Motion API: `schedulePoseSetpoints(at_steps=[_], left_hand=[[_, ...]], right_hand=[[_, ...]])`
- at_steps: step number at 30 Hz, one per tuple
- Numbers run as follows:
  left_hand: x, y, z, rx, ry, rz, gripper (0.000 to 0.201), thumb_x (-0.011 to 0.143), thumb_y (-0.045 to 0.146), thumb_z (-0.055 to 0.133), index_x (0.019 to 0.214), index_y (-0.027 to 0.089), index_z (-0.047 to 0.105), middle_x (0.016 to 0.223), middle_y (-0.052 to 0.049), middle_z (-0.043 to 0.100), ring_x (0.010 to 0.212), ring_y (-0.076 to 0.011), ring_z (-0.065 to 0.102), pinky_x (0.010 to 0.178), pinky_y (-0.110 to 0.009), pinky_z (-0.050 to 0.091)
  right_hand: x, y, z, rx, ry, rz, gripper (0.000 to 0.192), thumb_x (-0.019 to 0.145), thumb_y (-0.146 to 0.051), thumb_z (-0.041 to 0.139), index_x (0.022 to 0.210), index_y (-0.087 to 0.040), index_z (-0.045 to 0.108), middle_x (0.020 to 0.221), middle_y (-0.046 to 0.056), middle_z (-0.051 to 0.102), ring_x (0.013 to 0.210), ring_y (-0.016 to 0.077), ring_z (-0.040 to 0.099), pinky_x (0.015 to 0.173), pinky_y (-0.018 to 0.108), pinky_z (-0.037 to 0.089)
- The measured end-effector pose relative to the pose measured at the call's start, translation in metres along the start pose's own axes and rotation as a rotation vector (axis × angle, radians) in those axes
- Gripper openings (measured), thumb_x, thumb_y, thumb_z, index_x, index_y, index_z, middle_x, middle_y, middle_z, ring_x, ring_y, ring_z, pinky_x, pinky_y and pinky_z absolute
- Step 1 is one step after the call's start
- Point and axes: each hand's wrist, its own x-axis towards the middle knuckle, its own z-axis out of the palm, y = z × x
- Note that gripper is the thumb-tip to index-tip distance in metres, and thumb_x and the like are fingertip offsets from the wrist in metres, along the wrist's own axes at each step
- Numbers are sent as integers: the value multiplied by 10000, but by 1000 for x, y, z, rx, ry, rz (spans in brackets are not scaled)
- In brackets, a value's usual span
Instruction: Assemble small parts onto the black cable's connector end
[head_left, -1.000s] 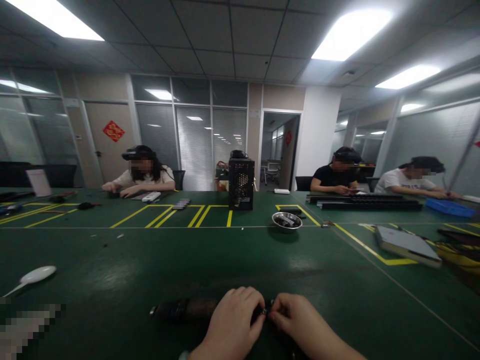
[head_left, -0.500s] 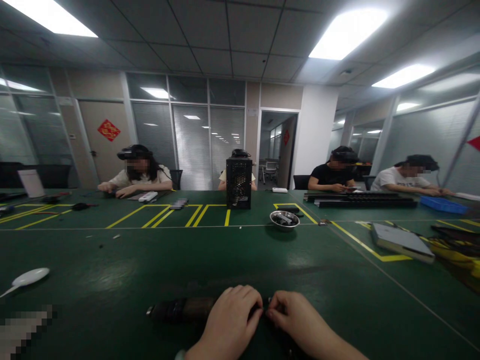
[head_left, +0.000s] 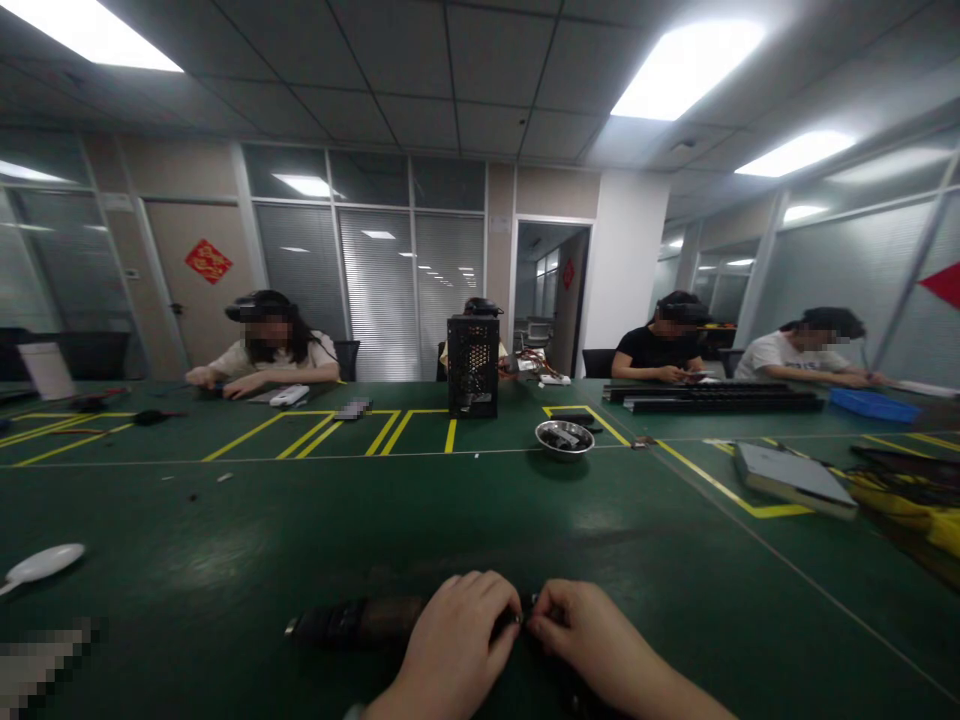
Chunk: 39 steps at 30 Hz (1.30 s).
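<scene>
My left hand [head_left: 466, 635] arches over a dark cylindrical tool [head_left: 360, 622], perhaps an electric screwdriver, that lies on the green table with its metal tip to the left. The hand covers the tool's right part. Thumb and forefinger of this hand are pinched together, with a tiny shiny bit between the fingertips. Close beside it, my right hand [head_left: 577, 625] is also closed in a pinch. A small dark piece shows at its fingertips, too small and dim to name. Something dark below the right wrist is mostly hidden.
A metal bowl [head_left: 564, 440] of small dark parts stands ahead. Beyond it are a black computer case [head_left: 473, 368] and black rails [head_left: 712, 397]. A grey box [head_left: 793, 480] lies right, a white spoon-like item [head_left: 46, 565] left. Several people sit across the table.
The view has turned slightly right. My hands stay close together, and a shiny bit now shows at the left fingertips. Behind the computer case, a part with coloured wires has come into sight.
</scene>
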Motion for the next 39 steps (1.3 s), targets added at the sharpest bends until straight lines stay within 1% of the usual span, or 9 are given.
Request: schedulePoseSetpoints(at_steps=[13,18,24,30,35,39], left_hand=[[0,1,-1,10,-9,1,127,825,186,562,924,262,588,937,41,616,897,-171,535,784,-300,340],[0,3,-3,38,-29,5,127,837,198,529,936,244,595,949,16,618,902,-179,538,779,-300,354],[0,2,-2,10,-9,6,120,848,192,531,928,254,595,939,28,621,887,-174,537,783,-308,349],[1,2,-3,14,-22,10,115,856,200,524,927,246,601,946,17,626,901,-179,541,786,-307,354],[0,2,-4,15,-33,27,152,853,185,523,943,271,611,966,28,626,905,-170,543,784,-300,356],[0,2,-4,-11,-15,16,111,849,197,545,904,265,613,946,28,628,906,-176,551,819,-313,364]], right_hand=[[-2,-3,0,22,-9,6,106,811,-210,573,796,-170,669,693,-1,692,631,123,605,552,184,371],[-1,-1,1,20,-3,10,95,801,-196,580,797,-168,670,698,-2,695,629,120,603,554,182,373],[0,0,0,17,-8,-4,100,808,-201,576,805,-172,671,697,-4,693,629,119,603,550,182,368],[1,2,1,21,-5,0,107,816,-213,573,809,-171,671,703,1,696,629,124,605,550,188,373],[0,-3,-1,14,-4,-14,111,812,-204,568,792,-176,673,698,-4,694,638,122,607,571,187,379],[0,-3,0,43,-7,5,106,804,-204,575,790,-171,674,698,4,700,640,130,617,565,190,383]])
